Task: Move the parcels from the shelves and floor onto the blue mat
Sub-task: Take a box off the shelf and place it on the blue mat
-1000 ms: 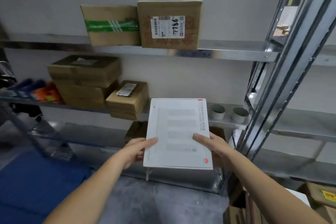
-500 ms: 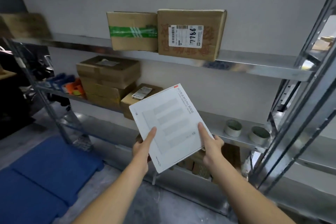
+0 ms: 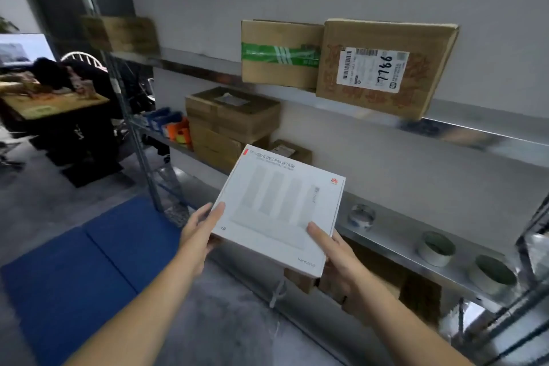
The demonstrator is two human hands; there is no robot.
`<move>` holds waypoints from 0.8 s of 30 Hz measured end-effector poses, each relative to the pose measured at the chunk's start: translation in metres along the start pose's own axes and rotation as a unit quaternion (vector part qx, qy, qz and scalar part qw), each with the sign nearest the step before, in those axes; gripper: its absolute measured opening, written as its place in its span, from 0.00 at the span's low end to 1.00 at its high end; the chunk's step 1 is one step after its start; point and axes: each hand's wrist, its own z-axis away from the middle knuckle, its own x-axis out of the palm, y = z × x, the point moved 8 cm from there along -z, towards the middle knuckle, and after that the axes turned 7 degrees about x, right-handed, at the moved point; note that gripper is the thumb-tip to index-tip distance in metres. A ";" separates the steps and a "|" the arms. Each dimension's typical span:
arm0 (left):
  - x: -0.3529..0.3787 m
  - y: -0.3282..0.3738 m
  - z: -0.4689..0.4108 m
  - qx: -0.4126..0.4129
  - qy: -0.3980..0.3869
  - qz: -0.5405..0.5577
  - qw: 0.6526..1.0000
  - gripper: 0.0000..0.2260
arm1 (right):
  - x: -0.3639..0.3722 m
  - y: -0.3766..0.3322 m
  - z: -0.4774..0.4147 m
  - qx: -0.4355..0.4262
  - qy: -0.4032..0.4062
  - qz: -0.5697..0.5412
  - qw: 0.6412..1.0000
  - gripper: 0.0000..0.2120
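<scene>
white box (image 3: 279,208) | held between both hands' fingers (image 3: 319,236)

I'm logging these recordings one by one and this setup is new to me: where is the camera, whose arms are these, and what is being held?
There is no machine here. These are a person's two bare arms, filmed by a wide-angle camera worn on their head, looking forward and down. The left hand and the right hand hold a flat white box between them, thumbs on top. Behind it a metal shelf rack stands against the wall. It holds a green-taped parcel and a labelled parcel on the upper shelf, a stack of cardboard boxes lower down, and tape rolls to the right. The blue mat lies on the floor at lower left; the box is not on it yet.
</scene>
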 end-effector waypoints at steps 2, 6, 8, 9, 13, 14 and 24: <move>-0.020 0.007 -0.001 0.005 -0.028 -0.011 1.000 0.23 | 0.022 -0.007 -0.013 0.004 -0.020 0.032 0.999 0.37; -0.087 0.011 -0.011 -0.005 0.055 0.009 0.998 0.16 | 0.087 -0.023 -0.049 0.010 -0.076 0.079 0.994 0.35; -0.127 0.014 -0.017 -0.009 0.103 0.033 0.994 0.15 | 0.130 -0.031 -0.067 0.006 -0.092 0.128 0.987 0.35; -0.149 0.017 -0.020 -0.008 0.122 0.038 0.992 0.15 | 0.154 -0.034 -0.077 0.003 -0.096 0.144 0.985 0.35; -0.252 0.033 -0.033 0.005 0.162 0.035 0.986 0.18 | 0.264 -0.028 -0.119 -0.003 -0.107 0.158 0.982 0.35; -0.279 0.038 -0.035 0.005 0.170 0.029 0.985 0.18 | 0.292 -0.022 -0.129 0.002 -0.110 0.157 0.981 0.34; -0.499 0.049 -0.048 0.003 0.261 0.047 0.964 0.23 | 0.522 0.044 -0.170 0.016 -0.189 0.225 0.956 0.28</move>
